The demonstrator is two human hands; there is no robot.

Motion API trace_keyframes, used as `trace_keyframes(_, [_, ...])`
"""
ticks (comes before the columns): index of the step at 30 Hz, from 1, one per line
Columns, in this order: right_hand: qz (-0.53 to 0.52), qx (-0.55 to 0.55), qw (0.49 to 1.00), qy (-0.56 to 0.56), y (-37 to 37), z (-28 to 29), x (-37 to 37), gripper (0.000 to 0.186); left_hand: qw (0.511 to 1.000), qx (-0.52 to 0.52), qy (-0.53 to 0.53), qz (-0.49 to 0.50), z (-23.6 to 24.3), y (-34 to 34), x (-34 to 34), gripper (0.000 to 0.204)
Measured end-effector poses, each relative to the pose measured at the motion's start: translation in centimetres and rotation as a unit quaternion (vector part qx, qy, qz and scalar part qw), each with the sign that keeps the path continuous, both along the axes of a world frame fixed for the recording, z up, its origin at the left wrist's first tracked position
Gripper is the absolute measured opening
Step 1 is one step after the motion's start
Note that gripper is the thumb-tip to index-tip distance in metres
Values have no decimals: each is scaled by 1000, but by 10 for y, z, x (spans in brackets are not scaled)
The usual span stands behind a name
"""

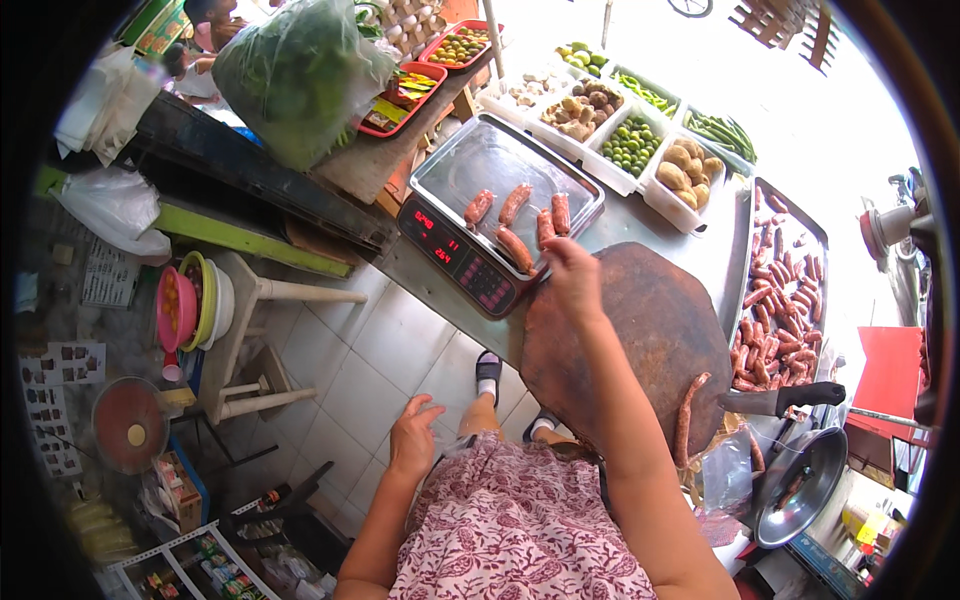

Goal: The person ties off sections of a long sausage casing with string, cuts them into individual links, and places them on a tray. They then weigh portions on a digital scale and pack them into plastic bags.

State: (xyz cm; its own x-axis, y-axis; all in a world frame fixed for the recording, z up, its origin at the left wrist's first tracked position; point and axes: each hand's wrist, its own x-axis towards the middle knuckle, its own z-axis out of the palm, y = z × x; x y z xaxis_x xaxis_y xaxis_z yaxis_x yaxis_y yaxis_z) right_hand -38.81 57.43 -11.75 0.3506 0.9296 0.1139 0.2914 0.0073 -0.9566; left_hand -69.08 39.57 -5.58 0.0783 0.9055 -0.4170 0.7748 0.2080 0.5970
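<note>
My right hand (575, 278) reaches over the near right corner of a digital scale (460, 258). Its fingers are pinched together at the lower end of a short sausage (545, 226) on the metal pan (450, 165). Several other short red sausages, such as one sausage (514, 204), lie beside it. Below my right wrist is a round wooden chopping board (640, 300). A longer sausage (690, 415) lies at its near right edge, by a knife (785, 399) with a black handle. My left hand (410, 435) hangs in front of my apron, its fingers loosely bent and apart, holding nothing.
On the right stands a metal tray (825, 245) piled with sausages. Beyond the scale are white bins of produce, including potatoes (688, 172) and green limes (632, 146). A frying pan (800, 490) sits at lower right, a stool (235, 330) on the left.
</note>
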Motion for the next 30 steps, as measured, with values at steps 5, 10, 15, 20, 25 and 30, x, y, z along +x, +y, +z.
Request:
trace_keyframes(5, [-10,-29,960,-278,57,2,-56,40,997,52,43,-46,-10,31,-29,47])
trace_keyframes(10, [-53,-148,943,-295,115,-23,-68,56,997,40,27,-65,-19,66,-61,45])
trace_keyframes(15, [-81,-190,958,197,123,23,-42,55,991,82,15,-108,-22,115,-56,38])
trace_keyframes(20, [176,-181,935,248,6,92,-87,35,975,166,33,-145,-15,164,-20,37])
trace_keyframes(25, [144,-188,970,53,-52,68,-136,28,965,200,-22,-167,2,160,28,43])
trace_keyframes(30, [113,-176,936,285,-65,24,-129,28,936,220,-92,-261,10,132,53,49])
